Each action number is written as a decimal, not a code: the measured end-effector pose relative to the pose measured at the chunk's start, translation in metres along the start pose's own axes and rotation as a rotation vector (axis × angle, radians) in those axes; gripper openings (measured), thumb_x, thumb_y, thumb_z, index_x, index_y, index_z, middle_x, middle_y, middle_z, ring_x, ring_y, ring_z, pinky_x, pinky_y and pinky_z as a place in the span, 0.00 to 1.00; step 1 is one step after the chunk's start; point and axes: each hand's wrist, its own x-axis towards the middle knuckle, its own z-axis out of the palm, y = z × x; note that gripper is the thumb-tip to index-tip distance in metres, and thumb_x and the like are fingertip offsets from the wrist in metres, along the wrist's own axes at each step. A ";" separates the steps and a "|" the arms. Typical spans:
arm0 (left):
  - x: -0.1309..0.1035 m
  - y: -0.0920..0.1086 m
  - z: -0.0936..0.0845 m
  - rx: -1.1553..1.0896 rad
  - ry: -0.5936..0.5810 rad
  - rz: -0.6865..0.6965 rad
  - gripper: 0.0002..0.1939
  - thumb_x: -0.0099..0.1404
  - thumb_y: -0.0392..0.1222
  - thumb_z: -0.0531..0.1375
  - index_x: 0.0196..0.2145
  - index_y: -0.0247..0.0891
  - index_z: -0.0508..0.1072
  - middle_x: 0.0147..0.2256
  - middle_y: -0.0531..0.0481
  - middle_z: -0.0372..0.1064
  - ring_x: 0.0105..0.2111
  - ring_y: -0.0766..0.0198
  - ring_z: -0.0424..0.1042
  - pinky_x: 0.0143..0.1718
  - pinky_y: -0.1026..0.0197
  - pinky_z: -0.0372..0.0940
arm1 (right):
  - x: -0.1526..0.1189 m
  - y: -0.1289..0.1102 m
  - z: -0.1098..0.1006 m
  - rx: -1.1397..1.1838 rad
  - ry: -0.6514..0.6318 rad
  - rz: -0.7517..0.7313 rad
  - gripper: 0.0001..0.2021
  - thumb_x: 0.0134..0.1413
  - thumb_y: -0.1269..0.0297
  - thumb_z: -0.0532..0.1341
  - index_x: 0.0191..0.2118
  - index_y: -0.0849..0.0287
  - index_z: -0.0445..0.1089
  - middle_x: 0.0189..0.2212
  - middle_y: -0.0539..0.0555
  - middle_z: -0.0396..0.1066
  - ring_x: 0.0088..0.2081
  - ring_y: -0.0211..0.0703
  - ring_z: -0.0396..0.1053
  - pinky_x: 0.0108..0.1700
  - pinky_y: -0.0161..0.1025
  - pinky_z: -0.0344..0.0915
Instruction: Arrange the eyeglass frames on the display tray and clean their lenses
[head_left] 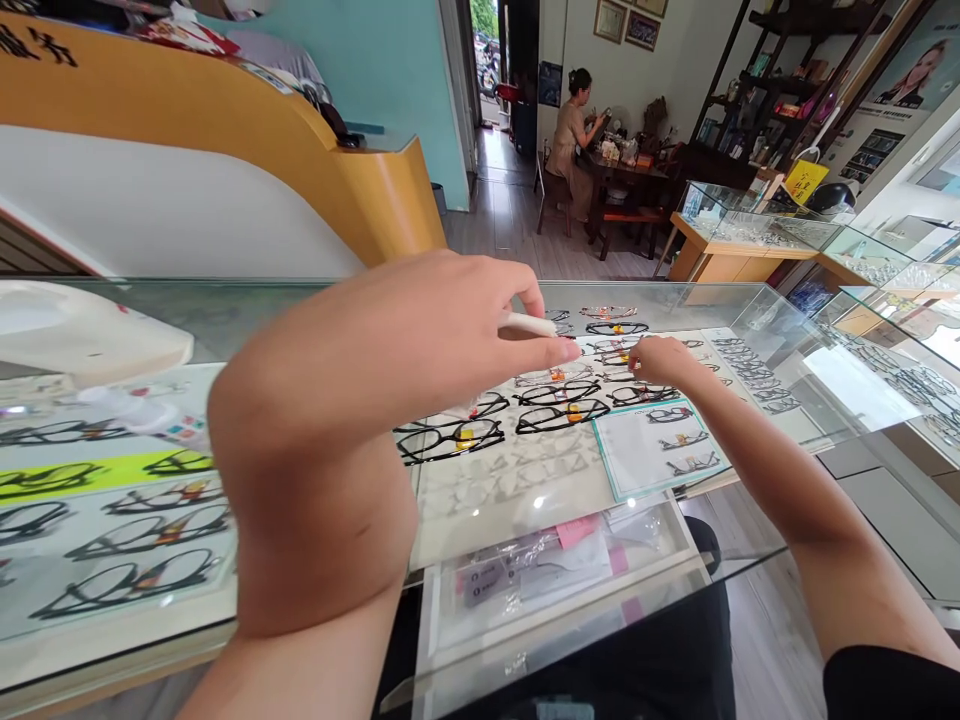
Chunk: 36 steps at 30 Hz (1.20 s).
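Close to the camera, my left hand (442, 345) reaches over the glass display counter (660, 296) with its wrist bent. Its thumb and fingers close on a smooth white rod-like thing (529, 324), mostly hidden by the hand. Farther right, my right hand (663, 360) has its fingers curled down by the rows of eyeglasses; anything in them is hidden. Black-framed eyeglasses (564, 414) with small yellow tags lie below the hands, seen through glass. Three frames rest on a white, teal-edged card (637, 455) nearer me.
A white plastic bottle (150, 415) and a larger white device (82, 325) are on the left. Below the counter, an open drawer (442, 610) holds plastic packets. A seated person (574, 150) is at a table at the back. More glass cases (757, 220) stand right.
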 end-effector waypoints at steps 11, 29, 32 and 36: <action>-0.007 0.033 0.004 0.085 0.010 0.081 0.20 0.62 0.64 0.66 0.38 0.45 0.80 0.24 0.50 0.71 0.35 0.49 0.76 0.39 0.55 0.63 | -0.061 0.011 -0.052 0.687 0.437 -0.155 0.14 0.59 0.66 0.61 0.44 0.55 0.84 0.37 0.54 0.85 0.41 0.50 0.81 0.48 0.46 0.73; 0.000 -0.049 0.134 -0.587 0.236 -0.148 0.14 0.62 0.51 0.66 0.41 0.38 0.80 0.45 0.44 0.82 0.48 0.51 0.78 0.55 0.53 0.68 | -0.040 -0.081 0.019 1.221 0.567 -0.466 0.15 0.64 0.61 0.58 0.46 0.55 0.83 0.50 0.56 0.85 0.51 0.50 0.80 0.52 0.45 0.73; -0.007 -0.041 0.142 -0.634 0.200 -0.157 0.15 0.61 0.50 0.68 0.41 0.38 0.81 0.44 0.44 0.83 0.48 0.50 0.79 0.54 0.52 0.70 | -0.047 -0.074 0.030 1.269 0.584 -0.483 0.14 0.65 0.59 0.60 0.47 0.53 0.83 0.49 0.55 0.85 0.52 0.51 0.80 0.52 0.47 0.74; -0.025 -0.033 0.151 -0.704 0.240 -0.203 0.17 0.58 0.51 0.69 0.41 0.39 0.82 0.44 0.44 0.83 0.46 0.51 0.80 0.50 0.53 0.73 | -0.058 -0.070 0.047 1.339 0.566 -0.540 0.14 0.70 0.54 0.60 0.48 0.48 0.84 0.53 0.54 0.84 0.59 0.52 0.78 0.64 0.51 0.71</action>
